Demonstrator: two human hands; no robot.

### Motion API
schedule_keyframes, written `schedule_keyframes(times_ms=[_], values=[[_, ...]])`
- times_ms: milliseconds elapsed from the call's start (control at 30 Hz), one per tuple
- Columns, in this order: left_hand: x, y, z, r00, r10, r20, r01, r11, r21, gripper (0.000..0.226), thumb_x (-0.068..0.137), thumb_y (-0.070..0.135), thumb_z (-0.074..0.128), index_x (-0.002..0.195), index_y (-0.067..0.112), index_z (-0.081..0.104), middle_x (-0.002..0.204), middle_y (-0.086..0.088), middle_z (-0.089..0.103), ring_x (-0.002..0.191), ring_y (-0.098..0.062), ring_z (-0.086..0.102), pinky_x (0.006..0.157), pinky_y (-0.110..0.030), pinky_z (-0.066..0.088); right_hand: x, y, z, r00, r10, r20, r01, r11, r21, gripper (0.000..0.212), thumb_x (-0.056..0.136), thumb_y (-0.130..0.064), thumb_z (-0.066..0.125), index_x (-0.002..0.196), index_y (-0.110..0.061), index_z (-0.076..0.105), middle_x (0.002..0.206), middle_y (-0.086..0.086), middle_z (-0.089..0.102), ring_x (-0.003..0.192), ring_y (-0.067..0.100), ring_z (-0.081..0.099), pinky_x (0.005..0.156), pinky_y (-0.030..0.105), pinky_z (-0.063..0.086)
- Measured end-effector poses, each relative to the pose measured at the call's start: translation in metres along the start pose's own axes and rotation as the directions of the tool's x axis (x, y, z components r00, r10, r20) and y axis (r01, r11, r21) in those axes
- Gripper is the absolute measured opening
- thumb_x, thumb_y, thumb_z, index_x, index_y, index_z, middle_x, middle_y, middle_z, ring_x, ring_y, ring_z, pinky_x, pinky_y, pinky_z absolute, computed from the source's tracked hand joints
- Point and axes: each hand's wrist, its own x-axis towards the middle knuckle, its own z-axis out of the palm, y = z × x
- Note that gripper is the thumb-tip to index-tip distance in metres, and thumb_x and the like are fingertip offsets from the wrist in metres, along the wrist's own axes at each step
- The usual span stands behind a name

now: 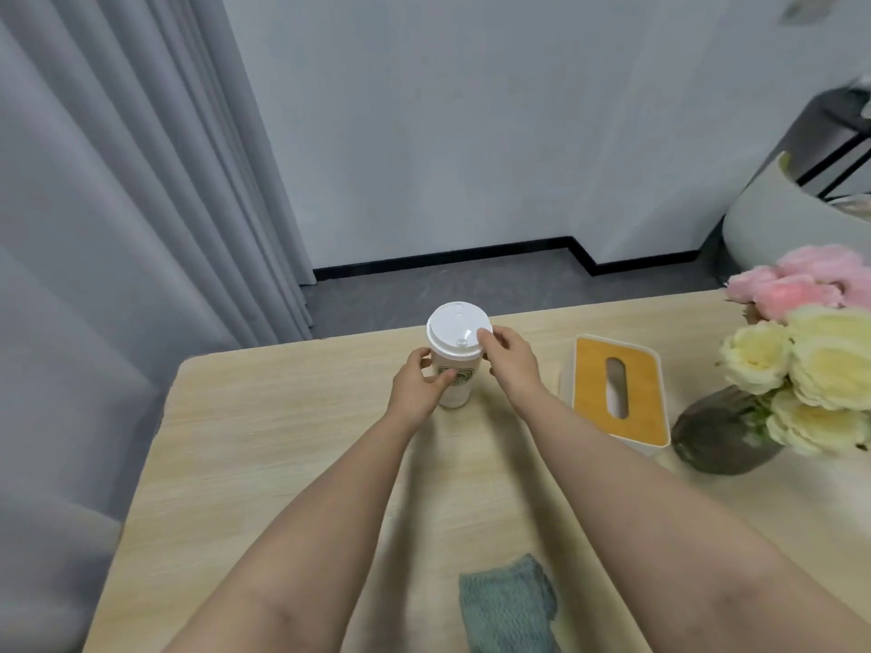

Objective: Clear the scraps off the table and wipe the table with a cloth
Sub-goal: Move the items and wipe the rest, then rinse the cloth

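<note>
While both hands close on the white lidded paper cup (456, 358) standing upright near the far edge of the pale wood-grain worktop (283, 440), the clearing looks barely begun. The left hand (417, 381) wraps its fingers round the cup's body; the right hand (511, 358) pinches the lid's rim. The folded grey-green knitted cloth (506, 605) lies untouched at the near edge, so wiping seems wholly ahead.
</note>
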Motion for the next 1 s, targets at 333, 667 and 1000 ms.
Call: schedule_keyframes(times_ms=[333, 667, 1000], values=[[-0.001, 0.026, 0.086, 0.994, 0.020, 0.105, -0.026, 0.998, 0.060, 0.053, 0.087, 0.022, 0.065, 0.134, 0.011, 0.042, 0.137, -0.007, 0.049, 0.106, -0.020, 0.061, 0.087, -0.023, 0.040, 0.008, 0.035, -0.088, 0.995, 0.042, -0.088, -0.039, 0.999, 0.034, 0.022, 0.092, -0.029, 0.052, 0.107, -0.015, 0.061, 0.107, 0.001, 0.062, 0.099, 0.017, 0.055, 0.082, 0.027, 0.040], [-0.006, 0.022, 0.105, 0.993, -0.004, 0.117, -0.008, 0.995, 0.100, 0.057, 0.089, 0.025, 0.063, 0.138, 0.011, 0.038, 0.138, -0.006, 0.047, 0.108, -0.020, 0.059, 0.086, -0.024, 0.040, 0.007, 0.048, -0.103, 0.997, 0.057, -0.042, -0.057, 0.998, -0.007, 0.034, 0.094, -0.033, 0.050, 0.121, -0.014, 0.056, 0.114, -0.004, 0.057, 0.103, 0.011, 0.049, 0.085, 0.025, 0.036], [-0.012, 0.013, 0.102, 0.991, -0.039, 0.131, 0.016, 0.985, 0.174, 0.072, 0.088, 0.034, 0.062, 0.146, 0.011, 0.026, 0.145, -0.008, 0.041, 0.121, -0.024, 0.051, 0.098, -0.032, 0.040, -0.005, 0.048, -0.109, 0.997, 0.080, 0.012, -0.079, 0.997, -0.023, 0.042, 0.096, -0.037, 0.047, 0.131, -0.015, 0.048, 0.134, 0.001, 0.051, 0.120, 0.017, 0.047, 0.091, 0.025, 0.034]])
